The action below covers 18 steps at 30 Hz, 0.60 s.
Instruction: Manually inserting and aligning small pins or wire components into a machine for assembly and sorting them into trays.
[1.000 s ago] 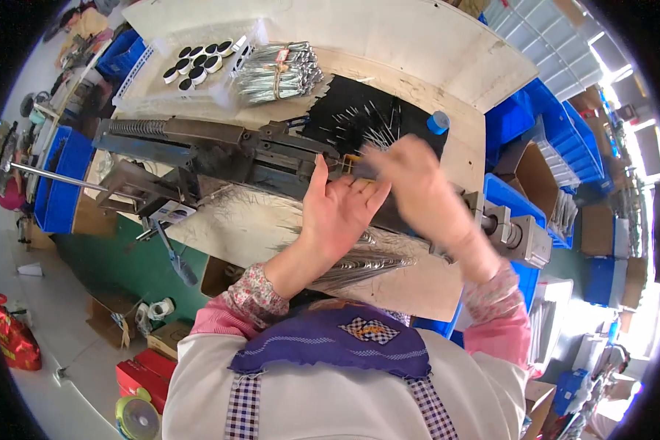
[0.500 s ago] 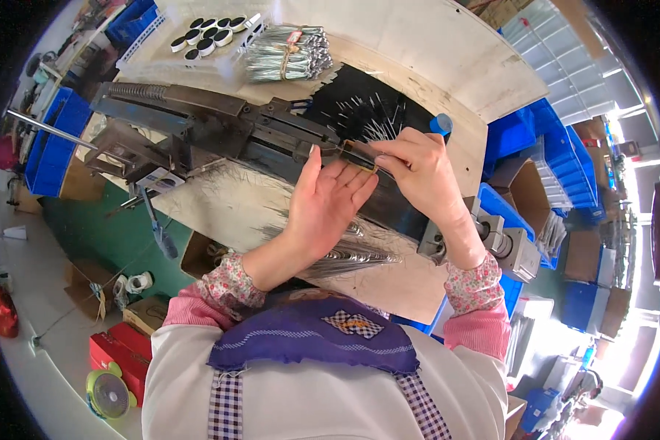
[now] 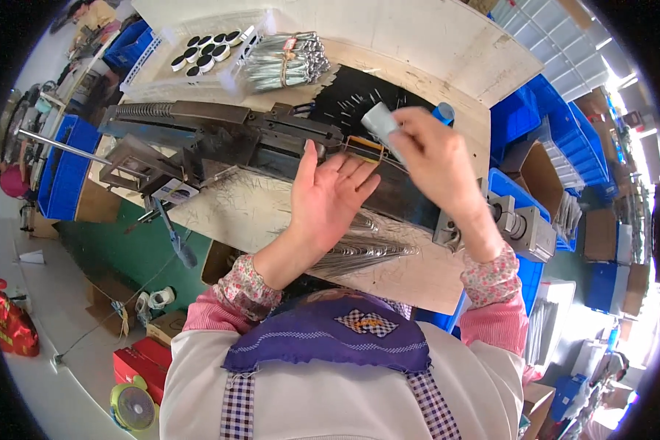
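My left hand [image 3: 328,194] lies palm up with its fingers stretched out at the near side of a long dark metal machine [image 3: 279,150]. Its fingertips are by a small dark rectangular piece with a yellow edge [image 3: 364,149]; whether they touch it I cannot tell. My right hand [image 3: 436,158], slightly blurred, is closed round a light grey cylinder [image 3: 380,121] raised over the machine's right part. Behind it, several thin metal pins [image 3: 348,106] are scattered on a black mat [image 3: 345,82].
A tied bundle of metal wires [image 3: 286,62] and a clear crate [image 3: 172,84] with several black-topped round pieces stand at the back. Near the table's front lies a heap of thin wires [image 3: 363,253]. A blue cylinder [image 3: 444,112] stands behind my right hand; blue bins [image 3: 557,139] are at the right.
My right hand has left the small yellow-edged piece and now holds a light grey cylinder, higher and slightly right. My left hand stays palm up in nearly the same place.
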Available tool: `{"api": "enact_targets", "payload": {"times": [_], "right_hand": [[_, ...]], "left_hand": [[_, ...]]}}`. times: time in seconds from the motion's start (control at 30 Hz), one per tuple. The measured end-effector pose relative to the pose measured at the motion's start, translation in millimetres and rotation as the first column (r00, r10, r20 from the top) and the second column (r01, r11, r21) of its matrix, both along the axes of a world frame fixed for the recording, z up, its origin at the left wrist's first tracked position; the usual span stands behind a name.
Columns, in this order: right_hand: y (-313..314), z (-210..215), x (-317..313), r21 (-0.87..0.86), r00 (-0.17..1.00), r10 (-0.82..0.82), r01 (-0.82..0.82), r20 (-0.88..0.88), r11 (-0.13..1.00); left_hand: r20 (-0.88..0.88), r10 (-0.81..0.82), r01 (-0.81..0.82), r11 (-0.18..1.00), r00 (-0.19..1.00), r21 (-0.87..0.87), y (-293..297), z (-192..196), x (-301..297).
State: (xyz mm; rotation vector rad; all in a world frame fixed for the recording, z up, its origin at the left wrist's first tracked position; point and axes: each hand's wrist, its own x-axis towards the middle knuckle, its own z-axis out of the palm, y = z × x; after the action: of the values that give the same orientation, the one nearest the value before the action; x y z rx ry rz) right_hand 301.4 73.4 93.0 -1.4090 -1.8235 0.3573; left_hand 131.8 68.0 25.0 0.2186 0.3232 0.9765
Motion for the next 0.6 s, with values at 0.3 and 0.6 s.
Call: {"api": "enact_targets", "payload": {"times": [0.3, 0.6], "right_hand": [[-17, -5, -22, 0.017, 0.790, 0.035, -0.057, 0.612, 0.998], [-18, -6, -19, 0.007, 0.761, 0.034, -0.051, 0.648, 0.999]], "left_hand": [[0.070, -0.019, 0.014, 0.996, 0.997, 0.084, 5, -9, -4], [-0.086, -0.071, 0.073, 0.997, 0.994, 0.013, 10, 7, 0]]}}
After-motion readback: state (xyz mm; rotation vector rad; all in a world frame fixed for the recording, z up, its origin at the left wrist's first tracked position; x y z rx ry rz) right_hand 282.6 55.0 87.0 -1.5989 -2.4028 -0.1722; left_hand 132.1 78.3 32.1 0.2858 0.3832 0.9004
